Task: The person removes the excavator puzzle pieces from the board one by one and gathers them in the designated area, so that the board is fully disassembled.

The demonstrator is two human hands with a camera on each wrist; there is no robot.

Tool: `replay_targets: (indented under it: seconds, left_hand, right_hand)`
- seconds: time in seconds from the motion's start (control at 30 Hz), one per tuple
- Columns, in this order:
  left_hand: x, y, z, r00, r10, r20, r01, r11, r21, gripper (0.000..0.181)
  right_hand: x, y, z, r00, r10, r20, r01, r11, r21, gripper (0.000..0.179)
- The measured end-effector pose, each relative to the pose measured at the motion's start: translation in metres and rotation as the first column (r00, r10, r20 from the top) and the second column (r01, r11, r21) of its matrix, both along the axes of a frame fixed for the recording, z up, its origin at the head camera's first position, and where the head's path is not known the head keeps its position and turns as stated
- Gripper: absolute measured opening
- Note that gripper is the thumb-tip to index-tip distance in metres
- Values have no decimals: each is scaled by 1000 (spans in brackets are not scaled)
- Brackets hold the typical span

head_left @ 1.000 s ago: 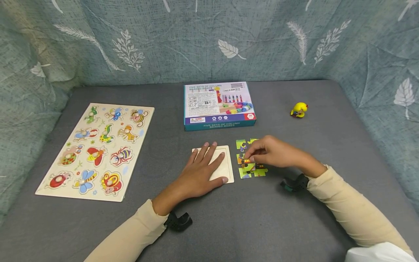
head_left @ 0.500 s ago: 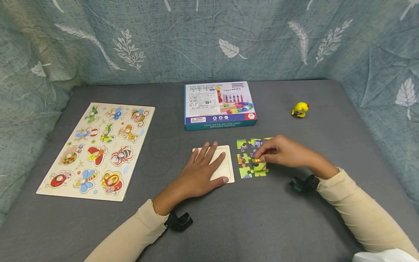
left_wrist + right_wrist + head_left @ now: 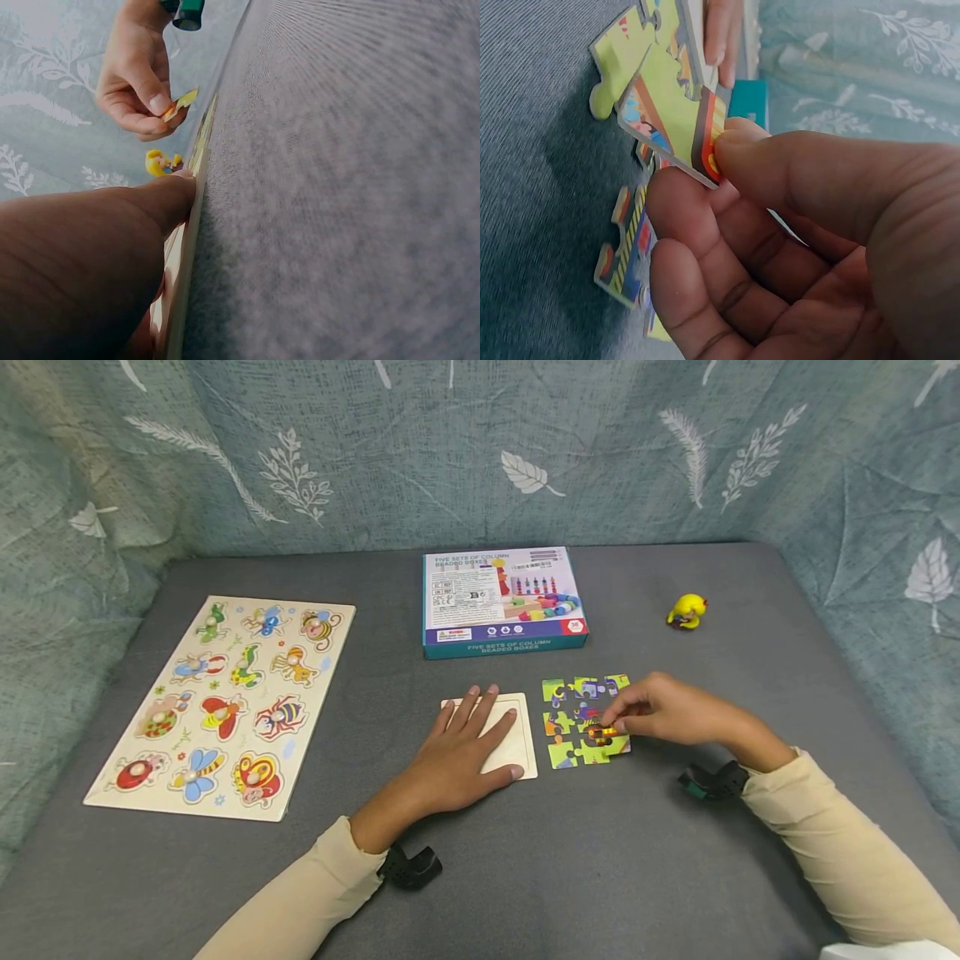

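Observation:
My left hand (image 3: 453, 764) rests flat, fingers spread, on a small square wooden puzzle tray (image 3: 523, 731). The tray's edge (image 3: 174, 300) and the thumb on it show in the left wrist view. My right hand (image 3: 671, 714) pinches one jigsaw piece (image 3: 671, 124) by its edge between thumb and fingers. That piece is green with a red, yellow and black band. It hangs tilted above the lower right of several other jigsaw pieces (image 3: 562, 756), laid in loose rows just right of the tray. Fingers partly hide the pieces beneath.
Behind the tray lies a flat beaded-column toy box (image 3: 502, 647). A wooden insect peg puzzle (image 3: 232, 693) fills the left side of the grey table (image 3: 540, 877). At the back right stands a small yellow toy (image 3: 686, 612). A leaf-patterned curtain (image 3: 450, 468) hangs behind.
My right hand has moved right over the rows, carrying the pinched jigsaw piece and uncovering pieces behind it. My left hand has stayed on the tray.

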State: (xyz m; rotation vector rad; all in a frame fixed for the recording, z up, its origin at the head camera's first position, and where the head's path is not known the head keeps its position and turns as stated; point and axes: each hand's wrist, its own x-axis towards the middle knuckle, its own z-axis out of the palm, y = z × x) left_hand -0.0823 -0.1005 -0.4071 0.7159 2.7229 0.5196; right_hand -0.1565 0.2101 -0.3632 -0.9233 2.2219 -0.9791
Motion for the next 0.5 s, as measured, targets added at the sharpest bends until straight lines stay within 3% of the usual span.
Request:
replay_targets:
  seconds: [0.5]
  left_hand:
    - [0, 0, -1, 1000, 1, 1, -1, 1000, 1, 75]
  right_hand:
    - [4, 16, 3, 999, -14, 50, 13, 1000, 10, 13]
